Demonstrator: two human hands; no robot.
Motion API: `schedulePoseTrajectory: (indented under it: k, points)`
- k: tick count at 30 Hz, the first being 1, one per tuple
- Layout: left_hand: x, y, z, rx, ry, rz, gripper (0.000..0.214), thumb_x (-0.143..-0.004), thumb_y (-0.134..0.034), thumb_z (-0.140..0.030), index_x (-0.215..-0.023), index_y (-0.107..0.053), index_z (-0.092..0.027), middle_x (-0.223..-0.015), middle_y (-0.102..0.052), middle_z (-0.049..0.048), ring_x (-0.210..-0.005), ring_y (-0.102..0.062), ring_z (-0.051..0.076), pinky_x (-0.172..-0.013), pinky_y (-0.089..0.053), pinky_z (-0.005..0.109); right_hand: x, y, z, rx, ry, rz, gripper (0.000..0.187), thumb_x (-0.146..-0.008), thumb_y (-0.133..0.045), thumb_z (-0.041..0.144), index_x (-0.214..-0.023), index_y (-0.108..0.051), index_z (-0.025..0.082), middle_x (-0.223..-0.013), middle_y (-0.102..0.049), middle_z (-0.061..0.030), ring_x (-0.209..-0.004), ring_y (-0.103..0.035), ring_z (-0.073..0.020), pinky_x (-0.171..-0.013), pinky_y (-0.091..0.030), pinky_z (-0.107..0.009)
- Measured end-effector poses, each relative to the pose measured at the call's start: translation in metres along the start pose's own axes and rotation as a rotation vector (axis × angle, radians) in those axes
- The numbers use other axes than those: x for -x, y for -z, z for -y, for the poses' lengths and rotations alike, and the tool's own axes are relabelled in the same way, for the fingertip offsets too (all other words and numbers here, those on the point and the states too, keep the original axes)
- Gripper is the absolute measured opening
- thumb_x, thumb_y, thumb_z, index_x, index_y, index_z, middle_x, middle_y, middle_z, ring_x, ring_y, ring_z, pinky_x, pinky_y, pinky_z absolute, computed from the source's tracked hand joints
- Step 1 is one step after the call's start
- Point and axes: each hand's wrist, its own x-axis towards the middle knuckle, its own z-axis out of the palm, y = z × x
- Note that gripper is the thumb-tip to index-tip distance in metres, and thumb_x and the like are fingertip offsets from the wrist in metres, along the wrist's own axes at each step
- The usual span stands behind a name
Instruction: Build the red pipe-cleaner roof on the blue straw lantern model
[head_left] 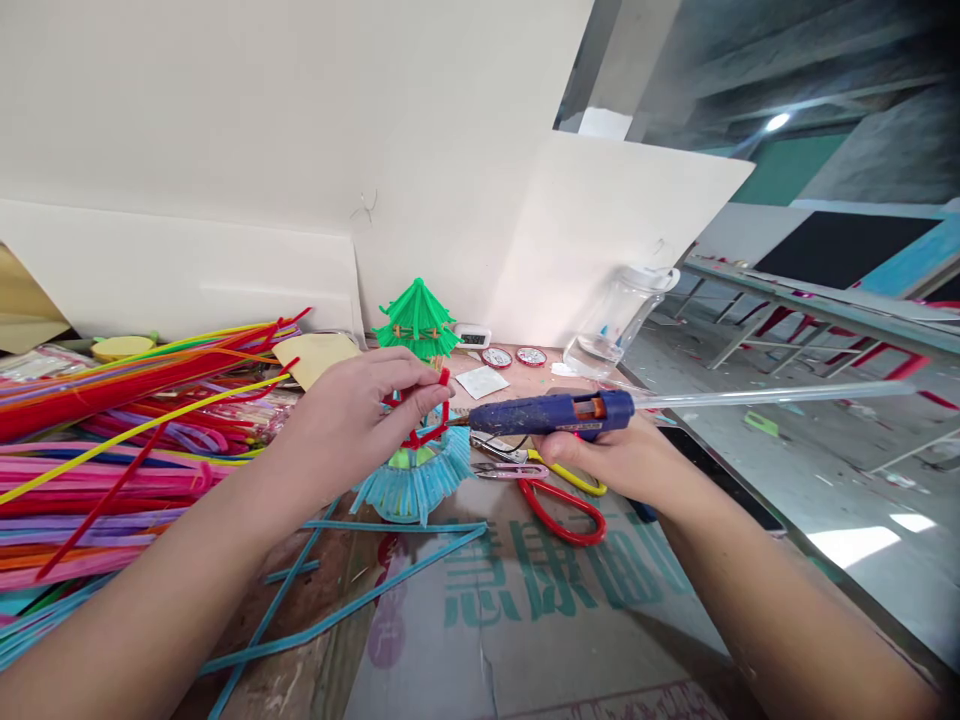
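One blue glue gun is lying sideways in the middle of the frame, with its long body going from left to right. Its nose is pointing to the left, at the little tower. One clear glue stick is poking out of its back end, going far to the right and tipping up a bit. The right hand is keeping its grip wrapped around the gun's handle.

The left hand is pinching one red fuzzy piece in its grip, finger and thumb together. The piece's top end is pointing up. I am not able to tell if the gun's nose is touching the red part.

One little tower is standing upright near the middle of the frame, its long way going up and down. One green roof is pointing up on top, and one blue skirt is spreading out below.

On the tabletop, two round lids are lying behind the gun, near one white paper square and one small clock. One clear bottle is standing right of them. Many fuzzy sticks are filling the left side.
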Motion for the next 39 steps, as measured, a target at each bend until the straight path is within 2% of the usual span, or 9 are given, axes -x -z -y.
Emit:
schedulePoseTrajectory:
  k: [7, 15, 22, 29, 39]
  points:
    - [-0.0002, 0.0003, -0.0015, -0.009, -0.047, -0.02, 0.029, -0.096, -0.051, -0.04, -0.089, -0.073, -0.022, -0.088, -0.072, 0.0004, -0.085, -0.065, 0.018, -0.075, -0.048, 0.027, -0.0019, -0.0055, 0.0006, -0.058, -0.025, 0.015, 0.035, -0.083, -0.062, 0.053, -0.1, -0.074, 0.024, -0.099, -0.077, -0.0046, -0.094, -0.071, -0.0296, -0.089, -0.056, -0.045]
    - [-0.0002, 0.0002, -0.0012, -0.033, -0.022, 0.001, 0.032, -0.096, -0.048, -0.045, -0.092, -0.073, -0.025, -0.091, -0.073, 0.0003, -0.089, -0.066, 0.02, -0.077, -0.05, 0.03, -0.0004, -0.0049, -0.002, -0.032, -0.008, 0.012, 0.036, -0.085, -0.062, 0.054, -0.1, -0.075, 0.025, -0.101, -0.077, -0.0041, -0.096, -0.071, -0.0295, -0.095, -0.054, -0.046]
    - [0.0008, -0.0011, 0.0013, -0.035, -0.046, -0.005, 0.032, -0.097, -0.049, -0.044, -0.092, -0.074, -0.024, -0.098, -0.075, 0.002, -0.097, -0.067, 0.021, -0.079, -0.051, 0.03, -0.0006, -0.0062, -0.0025, 0.022, 0.01, 0.016, 0.042, -0.086, -0.058, 0.059, -0.099, -0.076, 0.023, -0.099, -0.078, -0.0042, -0.091, -0.073, -0.0282, -0.083, -0.059, -0.041]
    - [0.0007, -0.0007, 0.0005, -0.021, -0.064, -0.008, 0.028, -0.097, -0.052, -0.039, -0.093, -0.073, -0.022, -0.098, -0.075, 0.0019, -0.096, -0.067, 0.02, -0.078, -0.049, 0.028, 0.0001, -0.0051, -0.0038, 0.073, -0.005, -0.001, 0.041, -0.085, -0.057, 0.058, -0.094, -0.076, 0.022, -0.096, -0.078, -0.0042, -0.086, -0.073, -0.0287, -0.076, -0.06, -0.04]
    - [0.0007, -0.0005, -0.0001, -0.035, -0.06, -0.009, 0.028, -0.096, -0.053, -0.04, -0.093, -0.074, -0.022, -0.099, -0.075, 0.0015, -0.098, -0.067, 0.02, -0.078, -0.049, 0.028, -0.0009, -0.0051, -0.0058, -0.006, -0.001, 0.003, 0.036, -0.085, -0.062, 0.053, -0.1, -0.077, 0.024, -0.1, -0.077, -0.0037, -0.093, -0.072, -0.0301, -0.085, -0.059, -0.043]
